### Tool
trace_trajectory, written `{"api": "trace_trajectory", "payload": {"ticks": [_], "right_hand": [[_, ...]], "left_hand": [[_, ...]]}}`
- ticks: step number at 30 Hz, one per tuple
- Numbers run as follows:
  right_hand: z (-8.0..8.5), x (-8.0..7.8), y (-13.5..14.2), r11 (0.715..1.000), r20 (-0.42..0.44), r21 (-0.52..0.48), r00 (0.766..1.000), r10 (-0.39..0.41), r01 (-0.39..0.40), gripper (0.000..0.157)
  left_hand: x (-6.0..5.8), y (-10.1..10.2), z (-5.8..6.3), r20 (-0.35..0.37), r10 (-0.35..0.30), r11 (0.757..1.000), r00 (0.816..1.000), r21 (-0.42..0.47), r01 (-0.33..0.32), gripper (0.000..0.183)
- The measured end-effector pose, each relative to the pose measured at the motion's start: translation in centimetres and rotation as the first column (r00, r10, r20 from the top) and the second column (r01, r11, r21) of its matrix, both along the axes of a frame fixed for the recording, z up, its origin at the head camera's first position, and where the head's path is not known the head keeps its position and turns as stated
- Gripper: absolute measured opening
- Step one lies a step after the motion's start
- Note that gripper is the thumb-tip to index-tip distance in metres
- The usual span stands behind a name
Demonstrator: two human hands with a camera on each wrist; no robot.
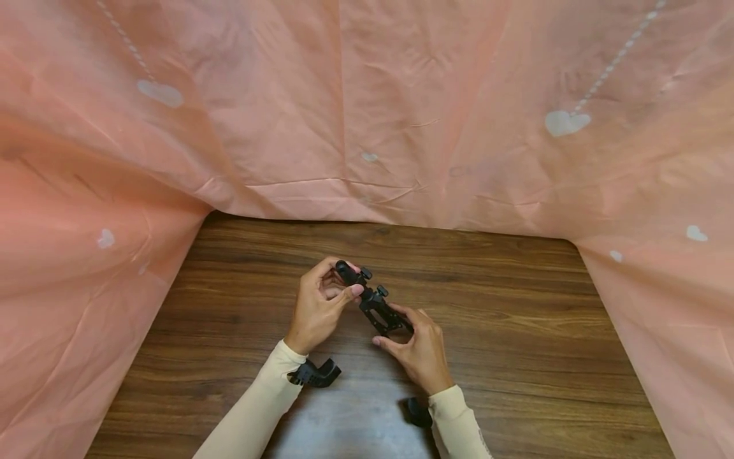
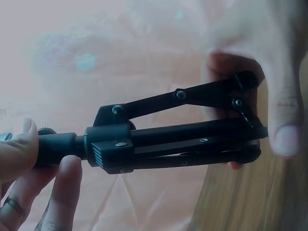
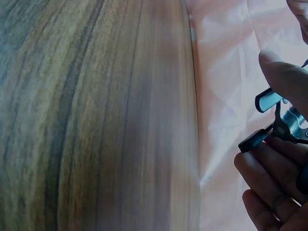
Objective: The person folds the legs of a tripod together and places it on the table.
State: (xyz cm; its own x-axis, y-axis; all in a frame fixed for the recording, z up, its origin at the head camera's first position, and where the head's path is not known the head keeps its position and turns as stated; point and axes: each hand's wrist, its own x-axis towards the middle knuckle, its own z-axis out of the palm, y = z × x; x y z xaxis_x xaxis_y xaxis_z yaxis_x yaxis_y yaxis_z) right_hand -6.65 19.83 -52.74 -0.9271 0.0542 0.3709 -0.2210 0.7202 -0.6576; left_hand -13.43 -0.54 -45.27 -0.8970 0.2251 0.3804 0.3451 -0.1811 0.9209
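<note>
A small black tripod (image 1: 371,299) is held slantwise above the table, its legs toward the right hand. The left hand (image 1: 316,311) grips its upper end, thumb and fingers around the dark column below the head, near two small knobs (image 1: 381,291). At the leg end, the right hand (image 1: 423,349) has its thumb on one side and fingers on the other. The left wrist view shows the hinged legs (image 2: 192,147) folded close to the central rod, with one leg (image 2: 159,102) angled slightly outward. Fingers lie under a foot (image 3: 253,141) in the right wrist view.
The brown wood-grain table (image 1: 516,357) lies under both hands. Pink cloth (image 1: 395,115) with pale hearts hangs along the back and both sides. Black wrist mounts (image 1: 323,375) sit by the cream sleeves (image 1: 258,401).
</note>
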Motion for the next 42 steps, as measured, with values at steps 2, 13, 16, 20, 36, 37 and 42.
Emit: {"api": "trace_trajectory", "payload": {"ticks": [2,13,16,20,36,37,42], "right_hand": [[0.1,-0.1,0.1,1.0,-0.006,0.004,1.0,0.005,-0.005,0.067],[0.8,0.2,1.8,0.999,0.015,0.027,0.999,0.038,-0.038,0.064],[0.9,0.3,2.2,0.999,0.032,0.036,0.999,0.036,-0.037,0.066],[0.9,0.4,2.8,0.999,0.04,0.045,0.999,0.026,-0.028,0.067],[1.6,0.0,4.8,0.993,0.019,0.111,0.999,0.029,-0.031,0.07],[1.6,-0.1,4.9,0.993,0.015,0.117,0.999,0.031,-0.032,0.07],[1.9,-0.3,5.1,0.988,0.0,0.147,0.999,0.042,-0.041,0.071]], "left_hand": [[0.0,-0.1,0.1,0.002,-0.011,1.0,1.0,0.0,0.011,0.024],[-0.1,-2.4,0.2,-0.05,0.019,0.97,0.999,-0.239,-0.03,0.029],[-0.1,-2.9,0.1,-0.063,0.03,0.953,0.998,-0.3,-0.048,0.03],[-0.1,-3.4,-0.1,-0.087,0.051,0.928,0.995,-0.365,-0.08,0.03],[-0.6,-4.9,-2.1,-0.342,0.107,0.732,0.934,-0.608,-0.307,0.029],[-0.5,-5.0,-2.2,-0.351,0.11,0.71,0.93,-0.626,-0.321,0.029],[-0.5,-5.3,-3.0,-0.374,0.101,0.626,0.922,-0.696,-0.352,0.03]]}}
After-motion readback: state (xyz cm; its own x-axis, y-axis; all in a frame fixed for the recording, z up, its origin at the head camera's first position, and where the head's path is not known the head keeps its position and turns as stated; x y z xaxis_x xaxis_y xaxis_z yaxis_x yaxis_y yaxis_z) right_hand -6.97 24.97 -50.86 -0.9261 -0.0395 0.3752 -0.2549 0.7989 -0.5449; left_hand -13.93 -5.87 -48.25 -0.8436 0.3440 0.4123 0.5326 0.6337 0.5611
